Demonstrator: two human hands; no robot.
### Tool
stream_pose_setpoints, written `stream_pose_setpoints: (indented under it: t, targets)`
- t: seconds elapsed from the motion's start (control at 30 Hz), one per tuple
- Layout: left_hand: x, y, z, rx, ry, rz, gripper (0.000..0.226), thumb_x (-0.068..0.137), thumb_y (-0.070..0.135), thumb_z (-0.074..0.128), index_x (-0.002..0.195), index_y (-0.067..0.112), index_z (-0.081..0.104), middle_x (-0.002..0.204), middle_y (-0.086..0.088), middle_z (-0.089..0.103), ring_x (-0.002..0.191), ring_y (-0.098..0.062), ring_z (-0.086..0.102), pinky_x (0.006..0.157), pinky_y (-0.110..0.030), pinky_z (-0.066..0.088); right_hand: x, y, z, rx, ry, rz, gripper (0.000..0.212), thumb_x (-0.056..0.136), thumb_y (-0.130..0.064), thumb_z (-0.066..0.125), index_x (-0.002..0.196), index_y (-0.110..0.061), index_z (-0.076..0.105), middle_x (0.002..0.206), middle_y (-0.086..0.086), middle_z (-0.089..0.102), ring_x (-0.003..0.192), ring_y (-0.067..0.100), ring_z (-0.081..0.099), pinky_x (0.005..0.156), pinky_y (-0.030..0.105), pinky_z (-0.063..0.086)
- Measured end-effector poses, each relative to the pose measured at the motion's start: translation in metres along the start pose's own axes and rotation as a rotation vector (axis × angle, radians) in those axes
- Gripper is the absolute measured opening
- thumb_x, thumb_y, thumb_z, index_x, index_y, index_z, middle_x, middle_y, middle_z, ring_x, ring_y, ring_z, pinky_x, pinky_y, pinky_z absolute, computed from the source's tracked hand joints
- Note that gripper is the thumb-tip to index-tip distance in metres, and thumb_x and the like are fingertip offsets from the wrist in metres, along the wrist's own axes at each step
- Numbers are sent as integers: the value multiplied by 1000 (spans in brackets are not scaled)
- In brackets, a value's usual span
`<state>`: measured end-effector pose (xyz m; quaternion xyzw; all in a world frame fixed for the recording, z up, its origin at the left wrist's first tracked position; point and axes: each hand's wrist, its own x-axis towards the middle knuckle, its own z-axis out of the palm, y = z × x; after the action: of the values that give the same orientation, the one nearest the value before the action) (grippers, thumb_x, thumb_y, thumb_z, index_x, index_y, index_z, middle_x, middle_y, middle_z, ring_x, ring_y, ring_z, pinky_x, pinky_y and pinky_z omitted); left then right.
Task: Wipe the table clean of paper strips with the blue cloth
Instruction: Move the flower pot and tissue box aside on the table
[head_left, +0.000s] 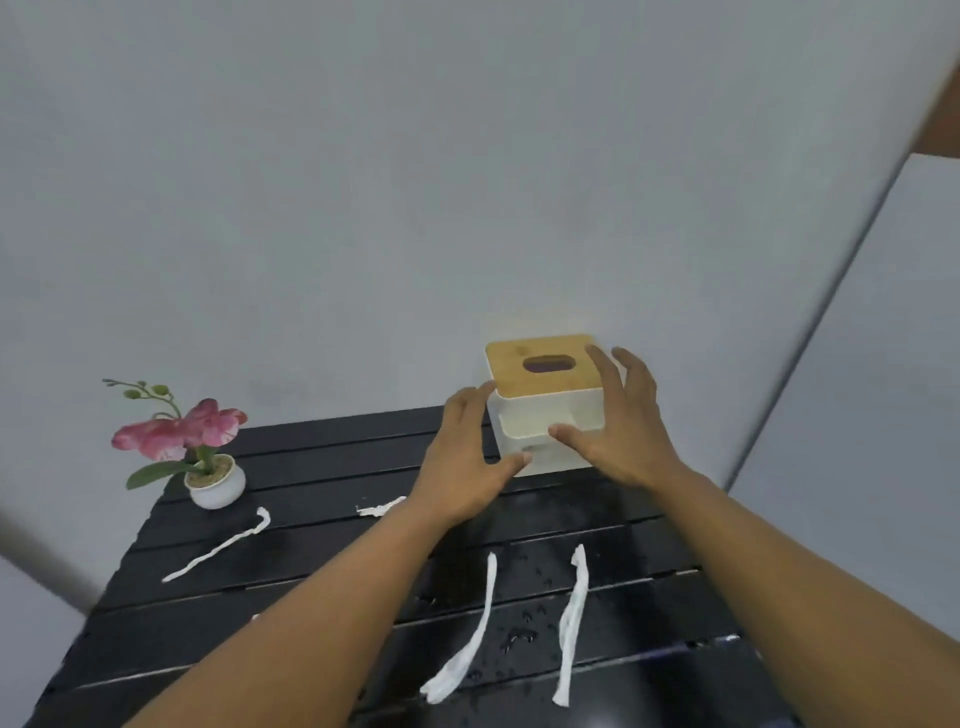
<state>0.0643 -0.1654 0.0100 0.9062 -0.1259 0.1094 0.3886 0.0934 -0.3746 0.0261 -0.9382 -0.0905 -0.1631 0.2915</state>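
Observation:
Several white paper strips lie on the black slatted table (311, 566): a long one at the left (215, 553), a short one at the middle (382, 508), and two long ones near the front (467, 639) (571, 623). Both hands flank a white tissue box with a wooden lid (540, 410) at the table's far right. My left hand (467, 467) touches its left front corner with spread fingers. My right hand (618, 421) has its thumb on the front face, with its fingers raised over the lid's right edge. No blue cloth is in view.
A small white pot with a pink orchid (208, 467) stands at the table's far left corner. Water droplets (519, 631) speckle the slats around the front strips. A grey wall rises right behind the table, and the table's left edge drops to the floor.

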Motion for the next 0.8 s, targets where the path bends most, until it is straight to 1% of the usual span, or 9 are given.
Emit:
stream_pose_setpoints:
  t: [0.07, 0.17, 0.2, 0.23, 0.3, 0.33, 0.47, 0.63, 0.8]
  targets:
    - [7, 0, 14, -38, 40, -9, 82, 77, 42, 73, 141, 37, 22, 147, 4, 27, 126, -13, 39, 98, -29, 39, -5, 21, 2, 75, -67, 69, 101, 70, -53, 74, 146, -34, 11, 151, -2, 9, 141, 26, 10, 111, 50, 30]
    - [10, -7, 29, -107, 70, -57, 76, 78, 31, 76, 138, 36, 31, 143, 5, 33, 122, -15, 46, 98, -40, 48, -10, 39, 8, 169, -82, 97, 92, 72, -43, 77, 143, -35, 20, 145, -2, 24, 131, 24, 34, 106, 40, 38]
    - [9, -10, 32, -126, 78, -65, 74, 78, 28, 76, 137, 36, 33, 142, 5, 35, 118, -13, 49, 94, -36, 51, -11, 43, 10, 197, -71, 88, 87, 73, -39, 77, 141, -35, 23, 142, 0, 32, 128, 22, 40, 104, 37, 39]
    - [9, -12, 35, -137, 87, -64, 72, 79, 25, 76, 137, 37, 34, 142, 6, 37, 111, -8, 52, 88, -26, 52, -12, 44, 12, 221, -55, 82, 83, 74, -35, 77, 140, -36, 26, 141, -1, 37, 126, 21, 42, 103, 36, 39]
    - [10, -13, 36, -127, 97, -56, 69, 81, 23, 74, 136, 37, 35, 141, 7, 42, 99, -1, 55, 74, -8, 44, -14, 43, 14, 257, -18, 88, 78, 76, -30, 77, 137, -37, 29, 140, -3, 43, 123, 20, 45, 101, 37, 40]
    - [12, -14, 34, -121, 94, -56, 66, 82, 23, 73, 135, 36, 36, 140, 7, 43, 97, -1, 56, 71, -7, 42, -14, 42, 15, 265, -6, 90, 76, 76, -28, 77, 136, -37, 30, 139, -3, 44, 122, 19, 45, 100, 35, 40]
    - [12, -17, 16, -123, 62, -58, 61, 84, 23, 70, 134, 33, 37, 138, 6, 47, 101, -7, 59, 74, -12, 48, -17, 31, 21, 257, 25, 77, 72, 76, -28, 77, 134, -35, 33, 134, -3, 46, 117, 17, 46, 93, 28, 38]
    - [-2, -27, -31, -76, 105, -56, 60, 87, 21, 68, 137, 35, 37, 138, 9, 47, 102, -4, 54, 67, 0, 44, -16, -14, 35, 311, 44, 47, 72, 77, -29, 77, 131, -38, 31, 132, -5, 45, 112, 11, 44, 93, 29, 42]
    - [-35, -55, -95, -54, 172, -93, 61, 87, 21, 68, 137, 38, 37, 128, 11, 51, 103, -5, 55, 69, -2, 45, -15, -81, 59, 354, -9, -29, 69, 79, -26, 75, 134, -34, 34, 133, -4, 45, 111, 10, 44, 92, 28, 39]
